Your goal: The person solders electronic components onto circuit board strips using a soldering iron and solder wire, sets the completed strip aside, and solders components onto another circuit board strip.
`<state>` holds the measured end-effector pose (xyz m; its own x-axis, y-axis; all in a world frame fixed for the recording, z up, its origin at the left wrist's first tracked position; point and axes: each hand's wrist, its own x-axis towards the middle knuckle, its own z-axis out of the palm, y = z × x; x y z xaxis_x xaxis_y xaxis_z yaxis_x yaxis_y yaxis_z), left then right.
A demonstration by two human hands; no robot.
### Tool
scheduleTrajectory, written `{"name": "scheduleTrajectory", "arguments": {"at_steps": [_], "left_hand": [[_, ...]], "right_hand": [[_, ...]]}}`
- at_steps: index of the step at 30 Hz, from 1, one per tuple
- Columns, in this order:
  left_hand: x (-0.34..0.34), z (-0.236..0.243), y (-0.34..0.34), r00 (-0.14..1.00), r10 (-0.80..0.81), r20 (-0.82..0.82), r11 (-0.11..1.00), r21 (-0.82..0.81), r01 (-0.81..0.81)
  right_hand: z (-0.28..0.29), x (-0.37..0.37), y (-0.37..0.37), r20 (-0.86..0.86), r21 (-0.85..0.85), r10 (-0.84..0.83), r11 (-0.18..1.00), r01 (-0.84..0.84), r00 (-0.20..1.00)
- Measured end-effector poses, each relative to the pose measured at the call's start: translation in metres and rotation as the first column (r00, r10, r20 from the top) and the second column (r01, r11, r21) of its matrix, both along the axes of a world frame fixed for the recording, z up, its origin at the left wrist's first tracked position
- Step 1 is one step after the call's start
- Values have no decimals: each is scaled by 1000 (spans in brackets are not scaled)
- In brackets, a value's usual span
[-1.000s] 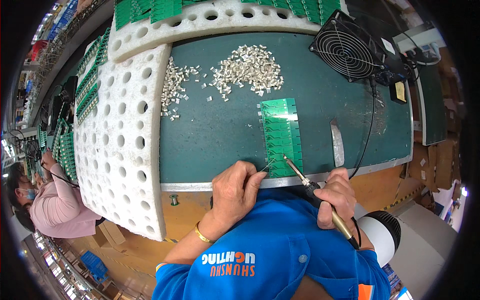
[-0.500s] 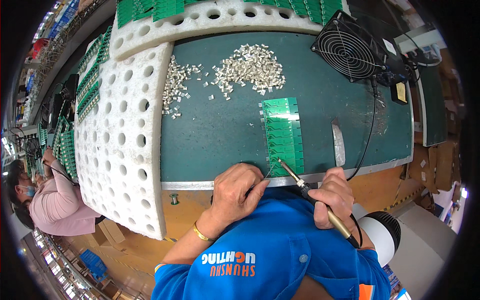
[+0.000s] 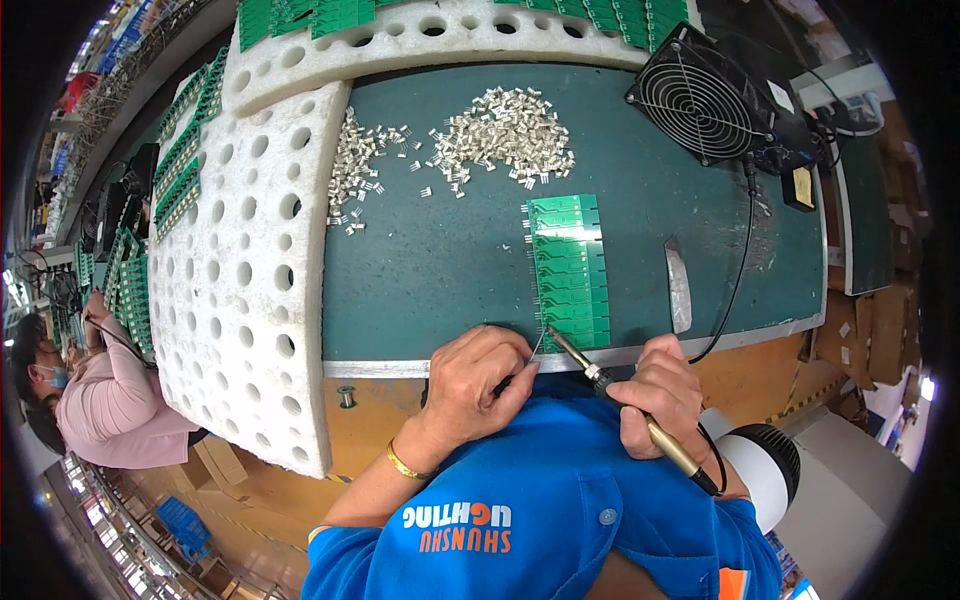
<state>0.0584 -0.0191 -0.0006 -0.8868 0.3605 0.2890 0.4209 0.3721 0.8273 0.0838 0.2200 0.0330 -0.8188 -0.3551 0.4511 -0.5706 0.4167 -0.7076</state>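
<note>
A green circuit board panel lies flat on the dark green bench mat, with small white connectors along its left edge. Wrapped round a soldering iron, my right hand holds it at the board's near end. The iron's tip meets or nearly meets the lower left corner of the panel. My left hand is closed in a pinch on a thin solder wire, whose end reaches up to that same corner beside the tip.
Heaped white connectors lie beyond the panel. White perforated foam stands at the left, more foam with green boards at the back. A black fan sits far right; a metal strip lies right of the panel. Another person works at far left.
The iron's tip has moved slightly down and left along the panel's near edge, my right hand shifting with it. My left hand stays nearly in place with the wire.
</note>
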Motion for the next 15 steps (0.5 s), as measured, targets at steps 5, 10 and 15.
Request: {"name": "scheduleTrajectory", "arguments": {"at_steps": [5, 10, 15], "left_hand": [[0, 0, 0, 1000, -17, 20, 1000, 3, 16], [0, -1, 0, 1000, -15, 21, 1000, 0, 15], [-1, 0, 1, 1000, -15, 16, 1000, 0, 15]], "right_hand": [[0, 0, 0, -7, -11, -7, 1000, 7, 1000], [-2, 0, 0, -5, -4, -9, 1000, 9, 1000], [-3, -1, -1, -10, -4, -16, 1000, 16, 1000]]}}
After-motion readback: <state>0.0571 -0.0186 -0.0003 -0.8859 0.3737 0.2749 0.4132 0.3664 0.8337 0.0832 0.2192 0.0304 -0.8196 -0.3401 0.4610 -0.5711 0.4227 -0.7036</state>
